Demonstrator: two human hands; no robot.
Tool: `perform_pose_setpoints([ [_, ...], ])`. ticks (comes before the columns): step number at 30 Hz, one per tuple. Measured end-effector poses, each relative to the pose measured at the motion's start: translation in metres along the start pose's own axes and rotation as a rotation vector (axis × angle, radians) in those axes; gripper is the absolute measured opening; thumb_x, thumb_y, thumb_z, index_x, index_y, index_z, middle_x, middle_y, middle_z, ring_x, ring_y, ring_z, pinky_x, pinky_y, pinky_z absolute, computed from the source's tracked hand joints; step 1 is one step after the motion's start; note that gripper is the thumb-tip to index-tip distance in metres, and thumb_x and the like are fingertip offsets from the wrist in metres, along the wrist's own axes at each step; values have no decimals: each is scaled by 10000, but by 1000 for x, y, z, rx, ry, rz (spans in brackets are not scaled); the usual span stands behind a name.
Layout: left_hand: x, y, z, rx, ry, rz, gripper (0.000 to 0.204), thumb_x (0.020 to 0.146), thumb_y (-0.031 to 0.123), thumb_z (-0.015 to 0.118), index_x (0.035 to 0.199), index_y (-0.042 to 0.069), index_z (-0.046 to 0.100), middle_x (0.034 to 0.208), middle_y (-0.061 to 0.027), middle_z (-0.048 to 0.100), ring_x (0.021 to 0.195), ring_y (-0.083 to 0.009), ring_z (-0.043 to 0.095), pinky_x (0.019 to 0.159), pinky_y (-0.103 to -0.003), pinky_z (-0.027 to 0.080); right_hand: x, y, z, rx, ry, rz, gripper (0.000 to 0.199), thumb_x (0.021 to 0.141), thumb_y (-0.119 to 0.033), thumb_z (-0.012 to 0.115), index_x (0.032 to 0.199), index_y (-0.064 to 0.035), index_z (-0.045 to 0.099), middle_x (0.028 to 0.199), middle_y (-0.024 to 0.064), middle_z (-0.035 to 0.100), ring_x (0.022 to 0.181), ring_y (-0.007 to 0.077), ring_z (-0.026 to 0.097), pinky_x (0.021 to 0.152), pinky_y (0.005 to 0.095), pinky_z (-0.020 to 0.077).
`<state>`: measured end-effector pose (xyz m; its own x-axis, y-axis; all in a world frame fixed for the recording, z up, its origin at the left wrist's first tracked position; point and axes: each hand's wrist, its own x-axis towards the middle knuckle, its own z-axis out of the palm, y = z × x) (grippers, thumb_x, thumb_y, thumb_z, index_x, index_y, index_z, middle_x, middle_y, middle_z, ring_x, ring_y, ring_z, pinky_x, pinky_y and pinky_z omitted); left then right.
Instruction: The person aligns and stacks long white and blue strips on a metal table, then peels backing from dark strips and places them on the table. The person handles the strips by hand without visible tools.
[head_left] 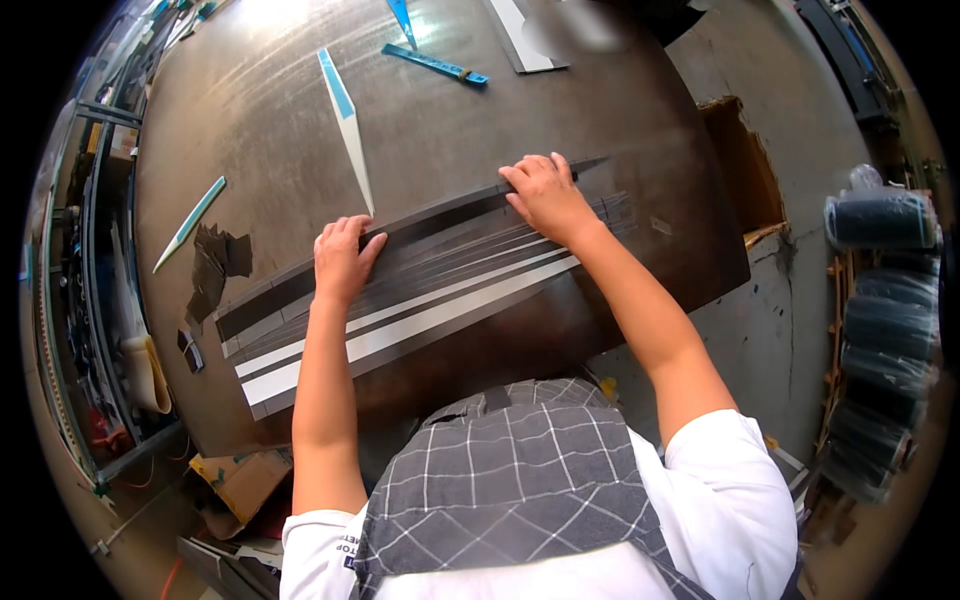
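A long dark strip [430, 215] atop a stack of dark and white strips [400, 305] on the metal table [450, 110] is pressed flat by the open left hand [343, 258] and right hand [545, 192], fingers spread.

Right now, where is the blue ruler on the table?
The blue ruler lies at the table's far edge, top centre, beyond the right hand.
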<state>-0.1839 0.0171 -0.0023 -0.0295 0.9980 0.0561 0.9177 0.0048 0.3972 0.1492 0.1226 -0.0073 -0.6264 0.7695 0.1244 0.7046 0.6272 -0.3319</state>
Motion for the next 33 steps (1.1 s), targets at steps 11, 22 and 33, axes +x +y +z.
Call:
perform_pose_setpoints([
  [11, -157, 53, 81, 125, -38, -113, 728, 965, 330, 624, 1587, 119, 309, 1675, -176, 188, 1556, -371, 141, 1227, -566, 122, -159, -26, 39, -26, -198, 115, 853, 957, -560, 547, 1598, -74, 264, 1690, 139, 162, 1573, 293, 102, 1252, 510, 32],
  [22, -96, 168, 91, -185, -36, 338, 567, 851, 124, 703, 1397, 95, 555, 1123, -114, 627, 1090, -329, 588, 966, -449, 452, -179, 30, -4, 228, 304, 400, 153, 802, -106, 748, 943, -81, 696, 973, 71, 636, 985, 303, 604, 848, 407, 516],
  [33, -56, 236, 142, -50, -143, 424, 461, 885, 106, 584, 1326, 231, 627, 843, -53, 575, 765, -262, 640, 605, -392, 542, -180, 24, 8, 55, 360, 360, 84, 788, -98, 749, 842, -111, 685, 930, 44, 641, 917, 277, 616, 800, 410, 507],
])
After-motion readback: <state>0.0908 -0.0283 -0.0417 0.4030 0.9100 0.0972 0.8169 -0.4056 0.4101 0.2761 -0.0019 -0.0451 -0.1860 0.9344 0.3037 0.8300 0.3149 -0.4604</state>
